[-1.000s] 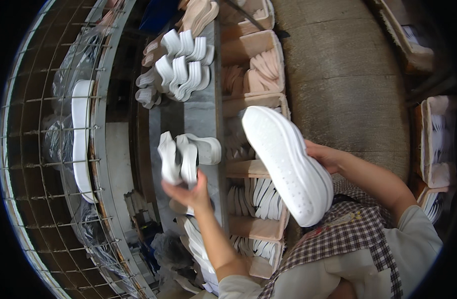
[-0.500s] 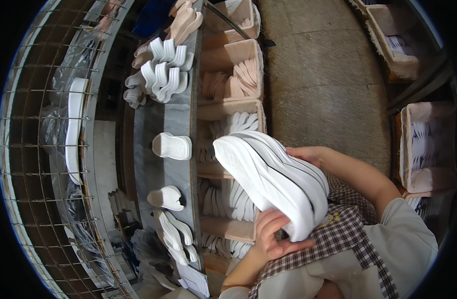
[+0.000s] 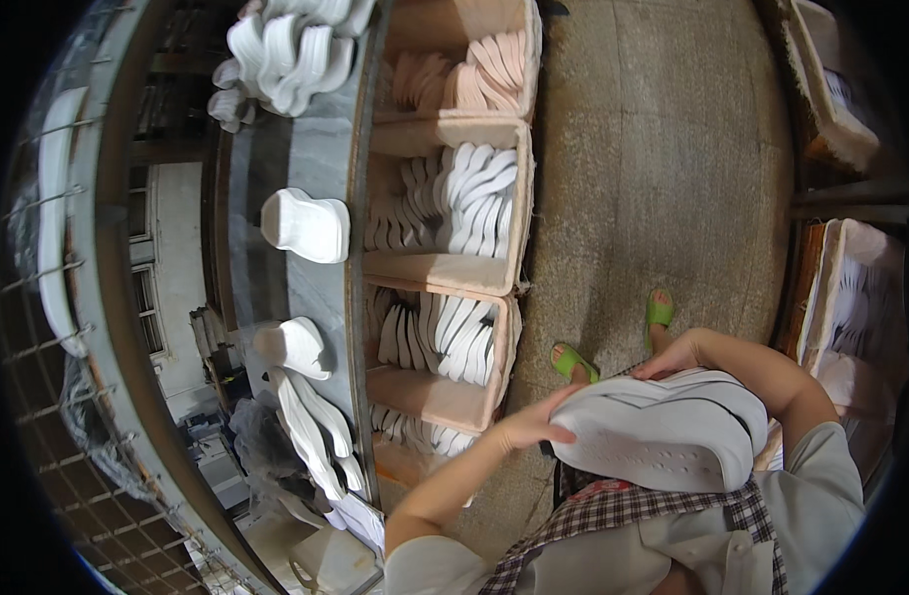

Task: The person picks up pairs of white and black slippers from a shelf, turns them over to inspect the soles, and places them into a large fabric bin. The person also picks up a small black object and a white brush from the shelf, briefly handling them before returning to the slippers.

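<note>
Close to my checked apron I hold a stack of white shoe soles (image 3: pixel 663 434), lying roughly crosswise with a row of small marks on the near face. My left hand (image 3: pixel 536 421) grips the stack's left end, its thumb on the near side. At the far edge, my right hand (image 3: pixel 676 355) is closed over the soles, its fingers partly hidden. Left of me, a grey bench (image 3: pixel 321 281) carries a short pile of white soles (image 3: pixel 314 226), another white sole pile (image 3: pixel 298 347) and some long white soles (image 3: pixel 311 426) standing on edge.
Fabric-lined bins (image 3: pixel 522 213) beside the bench hold white soles and pinkish soles (image 3: pixel 492 71). More white soles (image 3: pixel 296 55) are heaped at the bench's far end. Wire mesh (image 3: pixel 73 446) borders the left. Lined bins (image 3: pixel 811 297) stand right, across the floor (image 3: pixel 663 169).
The stack has swung from tilted and left of my body to crosswise before my apron. My left hand has moved to its left end. The view has shifted, showing my green slippers.
</note>
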A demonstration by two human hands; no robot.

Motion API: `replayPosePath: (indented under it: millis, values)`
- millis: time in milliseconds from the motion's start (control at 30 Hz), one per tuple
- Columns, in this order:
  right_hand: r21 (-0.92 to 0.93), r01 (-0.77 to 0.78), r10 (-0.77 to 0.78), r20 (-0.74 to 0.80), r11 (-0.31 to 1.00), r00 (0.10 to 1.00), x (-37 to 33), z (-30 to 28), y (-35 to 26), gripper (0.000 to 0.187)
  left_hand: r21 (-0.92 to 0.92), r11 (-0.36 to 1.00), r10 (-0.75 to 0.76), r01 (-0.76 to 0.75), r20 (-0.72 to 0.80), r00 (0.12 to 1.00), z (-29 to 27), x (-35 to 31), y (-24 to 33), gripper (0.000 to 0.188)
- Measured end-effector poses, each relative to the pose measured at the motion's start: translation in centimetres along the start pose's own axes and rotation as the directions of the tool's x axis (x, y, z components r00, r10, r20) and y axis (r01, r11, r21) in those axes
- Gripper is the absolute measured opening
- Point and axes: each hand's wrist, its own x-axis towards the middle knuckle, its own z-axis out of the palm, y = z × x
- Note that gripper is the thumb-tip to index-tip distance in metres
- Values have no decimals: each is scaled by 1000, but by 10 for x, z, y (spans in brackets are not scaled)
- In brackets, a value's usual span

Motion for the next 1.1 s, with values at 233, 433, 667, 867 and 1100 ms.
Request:
replayPosePath:
  millis: [233,433,667,867,1100]
  values:
    - [-330,229,-332,-305,916,892,87,-45,-58,69,-423,889,-7,-178,-400,917,-5,-68,-144,90]
    - [-429,576,-706,-552,696,443,249,-57,-133,51,-373,740,-88,-559,-879,469,-61,-152,-247,76]
    - [-807,515,-944,-151,289,293,367,-39,-189,40,98,911,-42,-400,-943,-329,-267,-188,-285,70]
    - [-922,93,-924,381,-377,29,413,-111,-206,23,512,854,510,92,-788,-345,-478,-204,-308,73]
    - [-882,-72,-884,463,-467,57,410,-119,-190,23,526,683,720,506,-600,-349,-589,-181,-377,75]
